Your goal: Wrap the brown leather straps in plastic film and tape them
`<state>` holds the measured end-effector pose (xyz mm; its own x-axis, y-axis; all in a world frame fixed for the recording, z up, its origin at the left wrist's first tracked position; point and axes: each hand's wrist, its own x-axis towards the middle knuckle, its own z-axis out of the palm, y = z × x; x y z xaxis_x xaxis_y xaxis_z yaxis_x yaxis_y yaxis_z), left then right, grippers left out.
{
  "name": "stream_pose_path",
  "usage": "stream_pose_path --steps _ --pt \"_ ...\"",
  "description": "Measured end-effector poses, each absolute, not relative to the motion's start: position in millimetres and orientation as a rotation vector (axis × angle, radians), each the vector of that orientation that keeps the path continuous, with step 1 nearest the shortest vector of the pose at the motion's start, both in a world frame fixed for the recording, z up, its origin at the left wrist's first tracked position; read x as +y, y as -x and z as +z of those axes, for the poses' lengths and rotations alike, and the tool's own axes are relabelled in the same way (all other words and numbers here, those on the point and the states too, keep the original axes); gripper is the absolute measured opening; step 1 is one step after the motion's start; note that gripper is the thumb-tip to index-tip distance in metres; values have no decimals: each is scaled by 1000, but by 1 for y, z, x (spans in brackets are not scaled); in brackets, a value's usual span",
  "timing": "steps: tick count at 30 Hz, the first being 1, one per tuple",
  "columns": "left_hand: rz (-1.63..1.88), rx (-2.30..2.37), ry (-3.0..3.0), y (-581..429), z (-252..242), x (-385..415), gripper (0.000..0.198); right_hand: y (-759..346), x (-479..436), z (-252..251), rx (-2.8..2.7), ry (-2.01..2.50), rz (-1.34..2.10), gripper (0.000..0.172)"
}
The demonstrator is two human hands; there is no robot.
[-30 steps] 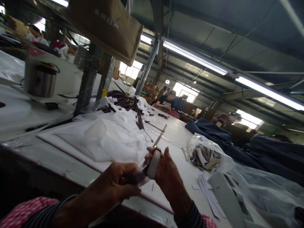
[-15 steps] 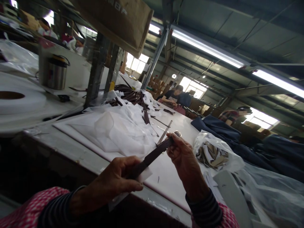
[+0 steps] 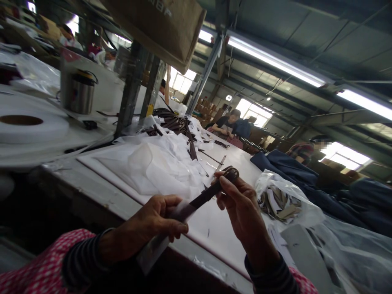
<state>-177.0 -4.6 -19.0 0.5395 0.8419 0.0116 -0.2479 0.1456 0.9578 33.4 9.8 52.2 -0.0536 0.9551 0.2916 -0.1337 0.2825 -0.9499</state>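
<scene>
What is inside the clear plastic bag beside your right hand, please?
The clear plastic bag holds crumpled white and beige strips; whatever lies beneath them is hidden by the folds.

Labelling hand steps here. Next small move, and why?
Probably peel the white paper further off the dark strip with the left hand, the right hand pinching the strip near its curled end: the paper already hangs loose below the left hand, and the strip spans both hands.
</scene>
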Motion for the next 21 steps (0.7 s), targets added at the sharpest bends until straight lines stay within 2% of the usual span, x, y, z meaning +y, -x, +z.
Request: stream_pose_path --steps 9,21 --pt "801 578 -1167 170 -12 8 36 -33 2 46 -1408 866 1272 20" --pt "679 522 -1044 160 -30 15 43 -53 -10 44 -1586 807 1286 15"
